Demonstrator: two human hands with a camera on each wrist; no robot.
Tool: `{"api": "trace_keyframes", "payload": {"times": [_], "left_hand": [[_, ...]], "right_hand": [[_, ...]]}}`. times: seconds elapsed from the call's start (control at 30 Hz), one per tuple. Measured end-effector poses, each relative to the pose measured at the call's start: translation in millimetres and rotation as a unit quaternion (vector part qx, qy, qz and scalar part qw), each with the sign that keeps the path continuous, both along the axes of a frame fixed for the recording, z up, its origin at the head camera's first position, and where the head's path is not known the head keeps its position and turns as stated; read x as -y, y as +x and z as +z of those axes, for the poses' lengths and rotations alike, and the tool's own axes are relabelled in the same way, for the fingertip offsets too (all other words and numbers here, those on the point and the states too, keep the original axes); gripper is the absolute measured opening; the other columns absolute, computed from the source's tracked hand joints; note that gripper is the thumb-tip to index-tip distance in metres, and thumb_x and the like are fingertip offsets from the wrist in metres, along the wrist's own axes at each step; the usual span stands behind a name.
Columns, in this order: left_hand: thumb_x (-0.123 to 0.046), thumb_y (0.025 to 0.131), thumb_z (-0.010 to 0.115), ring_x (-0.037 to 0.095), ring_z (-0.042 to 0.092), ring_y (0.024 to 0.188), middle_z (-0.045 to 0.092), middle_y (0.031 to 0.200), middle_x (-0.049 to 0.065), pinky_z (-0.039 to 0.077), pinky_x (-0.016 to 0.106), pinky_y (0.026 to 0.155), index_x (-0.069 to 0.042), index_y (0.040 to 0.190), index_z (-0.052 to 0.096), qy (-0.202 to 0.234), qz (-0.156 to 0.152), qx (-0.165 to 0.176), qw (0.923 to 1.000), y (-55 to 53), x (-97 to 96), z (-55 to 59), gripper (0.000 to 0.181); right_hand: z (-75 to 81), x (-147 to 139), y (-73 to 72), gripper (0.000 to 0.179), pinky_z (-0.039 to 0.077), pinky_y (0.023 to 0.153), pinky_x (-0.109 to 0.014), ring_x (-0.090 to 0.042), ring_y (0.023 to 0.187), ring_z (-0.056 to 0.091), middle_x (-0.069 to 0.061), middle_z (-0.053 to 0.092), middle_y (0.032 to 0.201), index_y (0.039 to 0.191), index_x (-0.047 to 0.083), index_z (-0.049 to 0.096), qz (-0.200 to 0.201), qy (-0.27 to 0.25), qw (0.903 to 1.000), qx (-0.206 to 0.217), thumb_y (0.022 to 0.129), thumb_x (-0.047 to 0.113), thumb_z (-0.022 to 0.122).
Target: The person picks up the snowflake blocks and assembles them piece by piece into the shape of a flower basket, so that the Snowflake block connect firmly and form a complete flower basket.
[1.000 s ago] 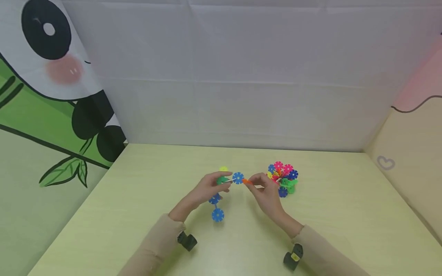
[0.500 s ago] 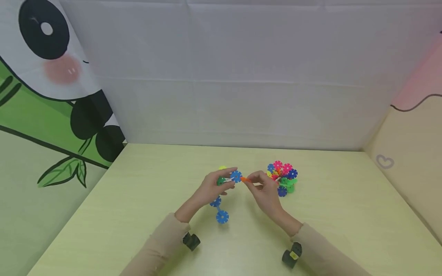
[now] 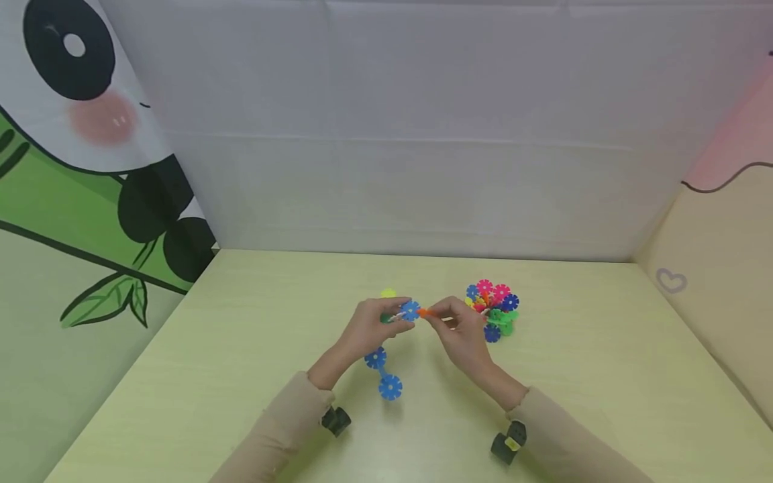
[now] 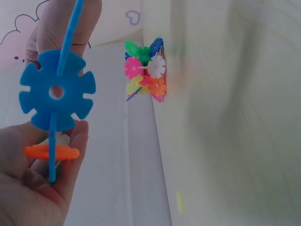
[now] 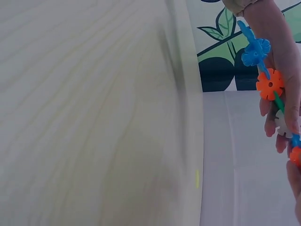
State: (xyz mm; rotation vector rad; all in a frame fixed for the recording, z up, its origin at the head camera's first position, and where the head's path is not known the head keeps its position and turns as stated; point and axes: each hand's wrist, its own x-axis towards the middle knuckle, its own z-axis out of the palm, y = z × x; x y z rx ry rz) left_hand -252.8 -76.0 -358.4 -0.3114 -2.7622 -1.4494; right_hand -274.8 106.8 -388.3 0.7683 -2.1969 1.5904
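My left hand [image 3: 368,327] holds a chain of interlocking snowflake discs, its thumb and fingers around a white disc [image 5: 283,123] and a green disc [image 5: 278,100]. An orange disc [image 5: 270,84] follows, and blue discs [image 3: 390,387] dangle below this hand. In the left wrist view one blue disc [image 4: 56,89] fills the near foreground. At the chain's other end a blue disc [image 3: 410,310] sits at the left fingertips. My right hand [image 3: 461,335] pinches an orange disc [image 3: 424,312] right at that blue disc's edge.
A cluster of many-coloured snowflake discs [image 3: 492,308] lies on the table [image 3: 574,349], just beyond the right hand. A single yellow disc [image 3: 388,293] lies behind the left hand. A white back wall [image 3: 423,188] rises behind the table.
The orange disc and the upper blue disc have shifted slightly left, with the left fingertips now close around the blue one. The dangling blue discs have swung a little downward and to the right.
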Motion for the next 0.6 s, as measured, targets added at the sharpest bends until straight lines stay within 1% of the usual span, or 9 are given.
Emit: {"api": "trace_keyframes", "payload": {"times": [0.07, 0.17, 0.23, 0.3, 0.37, 0.43, 0.5, 0.53, 0.6], "left_hand": [[-0.013, 0.088, 0.072, 0.037, 0.069, 0.108, 0.069, 0.124, 0.021, 0.061, 0.028, 0.068, 0.002, 0.127, 0.064, -0.001, -0.001, -0.010, 0.9999, 0.8, -0.6, 0.5, 0.042], [-0.013, 0.088, 0.073, 0.037, 0.069, 0.109, 0.069, 0.123, 0.021, 0.062, 0.029, 0.070, 0.002, 0.127, 0.064, -0.004, -0.002, -0.018, 0.9998, 0.9, -2.2, 2.3, 0.042], [-0.014, 0.089, 0.072, 0.037, 0.070, 0.108, 0.069, 0.123, 0.020, 0.062, 0.031, 0.073, 0.001, 0.128, 0.064, -0.002, -0.003, -0.015, 0.9999, 0.4, -1.4, 2.4, 0.043], [-0.014, 0.090, 0.071, 0.036, 0.071, 0.105, 0.069, 0.123, 0.021, 0.062, 0.033, 0.074, 0.000, 0.131, 0.062, 0.010, -0.007, -0.004, 0.9999, -0.8, 1.6, 2.0, 0.044], [-0.013, 0.091, 0.070, 0.035, 0.072, 0.102, 0.069, 0.123, 0.022, 0.063, 0.033, 0.075, -0.001, 0.133, 0.059, 0.029, -0.009, 0.008, 0.9995, -2.7, 6.8, 0.7, 0.045], [-0.011, 0.092, 0.068, 0.035, 0.072, 0.101, 0.068, 0.122, 0.023, 0.063, 0.034, 0.074, -0.001, 0.133, 0.058, 0.054, -0.003, 0.022, 0.9983, -4.8, 13.5, -0.7, 0.044], [-0.009, 0.092, 0.068, 0.036, 0.071, 0.104, 0.068, 0.122, 0.024, 0.063, 0.035, 0.075, -0.001, 0.132, 0.059, 0.072, 0.006, 0.033, 0.9969, -6.5, 21.9, -1.2, 0.042], [-0.009, 0.091, 0.069, 0.036, 0.070, 0.106, 0.068, 0.122, 0.024, 0.063, 0.035, 0.076, -0.001, 0.131, 0.059, 0.074, 0.011, 0.038, 0.9964, -7.2, 26.7, -1.5, 0.041], [-0.010, 0.091, 0.069, 0.036, 0.069, 0.108, 0.068, 0.122, 0.023, 0.063, 0.035, 0.076, -0.002, 0.129, 0.061, 0.063, 0.016, 0.047, 0.9968, -7.9, 37.7, -2.0, 0.039]], "right_hand": [[0.1, 1.1, 0.5, 0.012, 0.058, 0.067, -0.020, -0.030, 0.076, 0.072, -0.016, 0.071, 0.084, 0.088, -0.001, 0.066, -0.004, 0.000, 1.0000, -0.007, 0.082, -0.009, 0.072], [0.3, 1.2, 0.9, 0.012, 0.057, 0.067, -0.019, -0.029, 0.074, 0.072, -0.017, 0.071, 0.083, 0.087, -0.001, 0.066, -0.011, -0.001, 0.9999, -0.012, 0.081, -0.009, 0.072], [1.1, 1.1, 0.7, 0.012, 0.057, 0.067, -0.019, -0.029, 0.075, 0.072, -0.016, 0.071, 0.084, 0.087, 0.000, 0.065, -0.010, -0.002, 0.9999, -0.006, 0.082, -0.009, 0.072], [2.0, 1.4, -0.5, 0.012, 0.059, 0.068, -0.020, -0.029, 0.077, 0.072, -0.016, 0.071, 0.084, 0.088, 0.000, 0.065, -0.004, -0.002, 1.0000, 0.005, 0.082, -0.007, 0.072], [3.2, 2.4, -3.2, 0.012, 0.061, 0.071, -0.023, -0.031, 0.082, 0.073, -0.015, 0.072, 0.086, 0.091, 0.000, 0.064, 0.007, 0.004, 0.9996, 0.028, 0.084, -0.005, 0.072], [4.3, 3.6, -7.2, 0.013, 0.062, 0.074, -0.026, -0.031, 0.089, 0.073, -0.015, 0.072, 0.091, 0.095, 0.001, 0.064, 0.017, 0.025, 0.9980, 0.056, 0.085, -0.002, 0.072], [3.6, 4.7, -13.8, 0.016, 0.062, 0.078, -0.028, -0.031, 0.094, 0.072, -0.016, 0.072, 0.096, 0.100, 0.002, 0.064, 0.034, 0.046, 0.9949, 0.083, 0.086, 0.001, 0.072], [3.2, 5.3, -17.9, 0.017, 0.062, 0.079, -0.029, -0.032, 0.096, 0.072, -0.018, 0.072, 0.099, 0.102, 0.001, 0.064, 0.043, 0.056, 0.9929, 0.096, 0.087, 0.002, 0.072], [1.6, 6.2, -27.2, 0.021, 0.062, 0.080, -0.032, -0.033, 0.098, 0.071, -0.020, 0.071, 0.103, 0.107, 0.000, 0.064, 0.061, 0.074, 0.9895, 0.108, 0.087, 0.002, 0.071]]}}
